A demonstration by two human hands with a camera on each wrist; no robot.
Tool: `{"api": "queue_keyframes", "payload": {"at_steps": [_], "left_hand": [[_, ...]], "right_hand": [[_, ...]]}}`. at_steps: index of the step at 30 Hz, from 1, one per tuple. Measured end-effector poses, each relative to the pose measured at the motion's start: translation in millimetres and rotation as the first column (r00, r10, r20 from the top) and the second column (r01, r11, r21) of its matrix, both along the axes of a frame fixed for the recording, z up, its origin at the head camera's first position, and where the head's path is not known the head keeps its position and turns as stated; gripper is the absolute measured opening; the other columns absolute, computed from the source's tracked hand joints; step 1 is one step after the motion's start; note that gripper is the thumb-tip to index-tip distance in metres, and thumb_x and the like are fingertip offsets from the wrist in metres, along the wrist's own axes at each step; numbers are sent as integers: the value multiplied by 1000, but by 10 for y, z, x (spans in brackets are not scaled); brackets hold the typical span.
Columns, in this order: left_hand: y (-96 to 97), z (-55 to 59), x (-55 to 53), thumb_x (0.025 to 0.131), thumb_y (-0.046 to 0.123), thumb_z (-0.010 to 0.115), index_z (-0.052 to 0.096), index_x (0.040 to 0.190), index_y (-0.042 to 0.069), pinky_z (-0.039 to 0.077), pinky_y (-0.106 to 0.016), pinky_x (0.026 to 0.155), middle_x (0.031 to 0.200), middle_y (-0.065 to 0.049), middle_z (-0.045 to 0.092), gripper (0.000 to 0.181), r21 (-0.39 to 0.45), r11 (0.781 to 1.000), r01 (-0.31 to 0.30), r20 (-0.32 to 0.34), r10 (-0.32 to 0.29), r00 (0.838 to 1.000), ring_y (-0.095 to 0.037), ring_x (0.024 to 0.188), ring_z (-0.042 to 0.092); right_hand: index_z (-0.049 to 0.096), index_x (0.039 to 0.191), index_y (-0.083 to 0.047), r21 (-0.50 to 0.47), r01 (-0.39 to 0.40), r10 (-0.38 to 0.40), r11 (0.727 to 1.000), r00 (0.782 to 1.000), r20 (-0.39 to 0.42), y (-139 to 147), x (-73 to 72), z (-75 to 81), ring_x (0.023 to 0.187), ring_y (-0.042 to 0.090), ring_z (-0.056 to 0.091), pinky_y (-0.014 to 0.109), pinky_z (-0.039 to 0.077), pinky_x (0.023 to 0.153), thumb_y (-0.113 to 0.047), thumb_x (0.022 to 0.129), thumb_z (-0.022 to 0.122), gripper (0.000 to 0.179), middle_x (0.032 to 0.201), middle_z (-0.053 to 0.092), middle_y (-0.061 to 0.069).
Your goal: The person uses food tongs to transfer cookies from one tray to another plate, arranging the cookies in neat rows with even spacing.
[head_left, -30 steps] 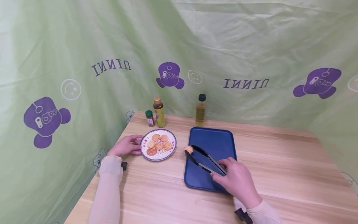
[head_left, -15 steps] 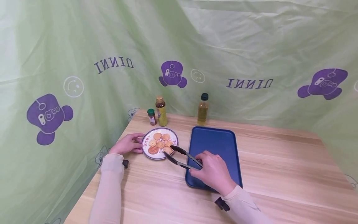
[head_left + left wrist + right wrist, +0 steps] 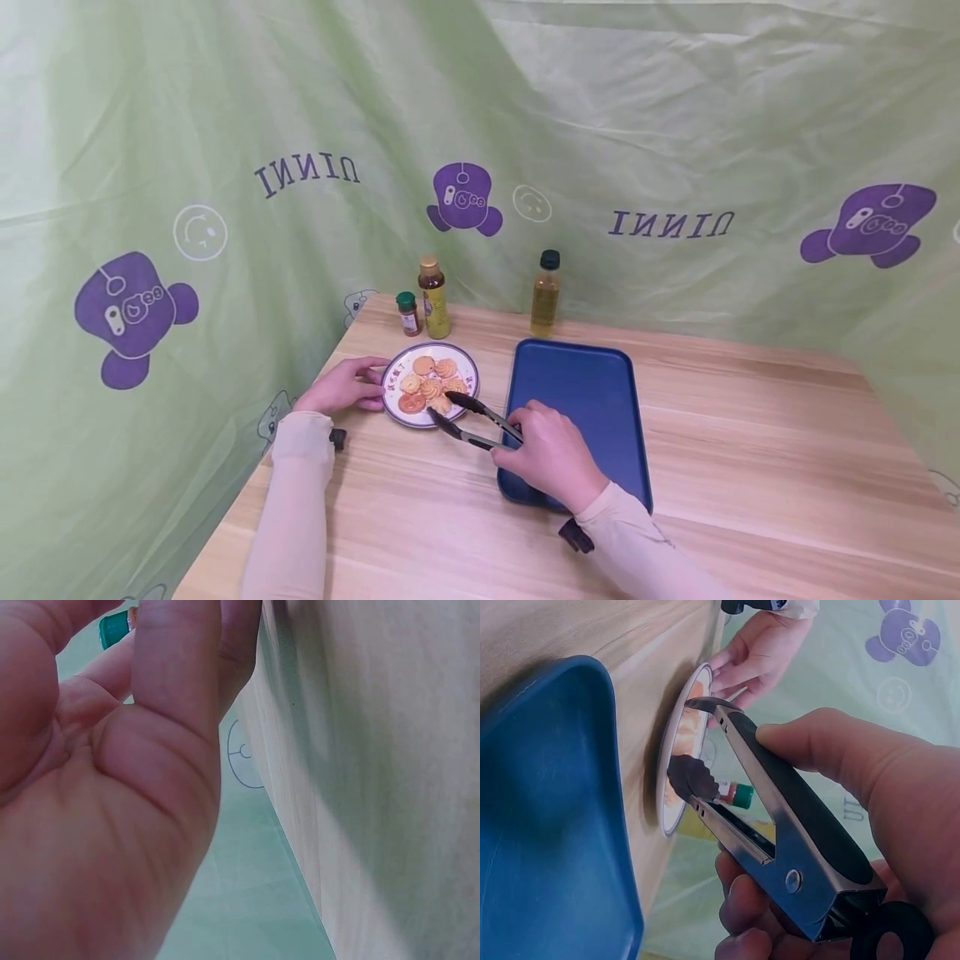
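Observation:
My left hand (image 3: 341,388) rests at the left side of a round white plate (image 3: 408,364), its fairly straight fingers and thumb touching the rim. Several baked cookies (image 3: 424,366) lie on the plate, some with a swirled top. Metal tongs (image 3: 742,742) with black tips are gripped in my right hand (image 3: 558,454), thumb on one arm and fingers on the other. The tips reach over the plate's lower right part, spread apart, with a ridged cookie (image 3: 440,405) between them. In the left wrist view, the plate is hidden behind the hand.
A blue tray (image 3: 573,375) lies right of the plate, partly under my right hand. Behind stand a small green-capped jar (image 3: 408,315), a yellow-labelled bottle (image 3: 435,302) and a bottle of yellow liquid (image 3: 545,300). A green curtain (image 3: 675,125) hangs behind the wooden table (image 3: 750,433).
My right hand has moved the tongs, with a cookie in them, left from the tray to the plate. That cookie now lies among the others and the tips have spread. My left hand stays at the rim.

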State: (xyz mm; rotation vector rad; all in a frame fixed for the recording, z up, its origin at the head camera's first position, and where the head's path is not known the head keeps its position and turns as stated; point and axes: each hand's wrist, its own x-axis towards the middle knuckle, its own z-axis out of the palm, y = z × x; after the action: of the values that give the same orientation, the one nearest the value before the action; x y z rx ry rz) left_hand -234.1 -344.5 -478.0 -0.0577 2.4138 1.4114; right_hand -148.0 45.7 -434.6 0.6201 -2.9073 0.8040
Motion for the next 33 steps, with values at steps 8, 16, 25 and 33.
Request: {"api": "queue_keyframes", "payload": {"at_steps": [8,16,25,33], "left_hand": [[19,8,3,108,2,68,42,170,1,74,-31,86,141,-28,59,67,2,1000,7,3,-7,1000,-13,89,79],[33,14,5,109,3,69,40,171,1,74,-31,87,143,-29,59,68,-2,1000,1,13,-1,1000,-14,92,80],[15,40,17,109,5,68,42,171,4,73,-30,86,142,-26,59,66,-18,1000,-17,24,18,1000,-15,92,80],[21,47,33,109,4,69,41,171,2,74,-31,86,142,-27,58,68,-10,1000,-4,19,5,1000,-15,90,79]], "right_hand": [[84,112,-2,-3,13,-13,1000,1000,28,20,34,8,75,20,64,38,59,65,-33,82,93,44,99,75,7],[84,112,-6,-58,79,-76,995,995,62,230,82,44,75,16,59,32,53,63,-32,83,96,41,92,71,1],[81,120,-1,-84,207,-203,975,977,61,739,-47,72,83,21,62,36,58,72,-34,88,92,47,104,74,9],[76,126,3,-86,320,-302,943,937,173,1241,-37,-71,86,22,61,28,50,70,-37,91,90,55,101,70,11]]}}
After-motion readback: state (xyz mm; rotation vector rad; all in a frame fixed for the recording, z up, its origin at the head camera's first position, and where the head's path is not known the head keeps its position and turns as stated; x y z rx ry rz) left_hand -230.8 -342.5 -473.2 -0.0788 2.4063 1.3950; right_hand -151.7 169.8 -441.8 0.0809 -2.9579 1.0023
